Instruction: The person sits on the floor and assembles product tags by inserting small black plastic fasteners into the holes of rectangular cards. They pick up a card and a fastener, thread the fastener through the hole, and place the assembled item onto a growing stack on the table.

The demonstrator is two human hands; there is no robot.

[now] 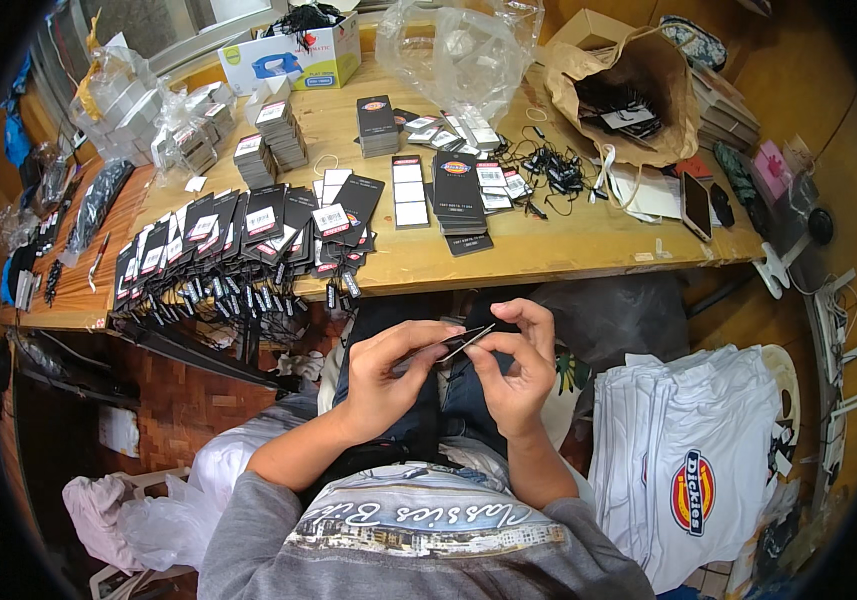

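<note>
Above my lap, in front of the table edge, my left hand [393, 368] and my right hand [516, 370] face each other. Between their fingertips is a thin dark hang tag [468, 342], seen nearly edge-on. The left thumb and fingers pinch its left end; the right thumb and forefinger pinch the other. Whether it is one card or two together cannot be made out. On the table beyond lie a stack of black hang tags [458, 190], a strip of white stickers [409, 192] and a tangle of black tag strings [558, 165].
Many strung tags [238, 235] overlap along the front left edge. Behind stand stacks of small cards [278, 135], a box [293, 60], a clear plastic bag [463, 55] and a paper bag [613, 85]. A phone [695, 207] lies right. White shirts [683, 460] are piled beside me.
</note>
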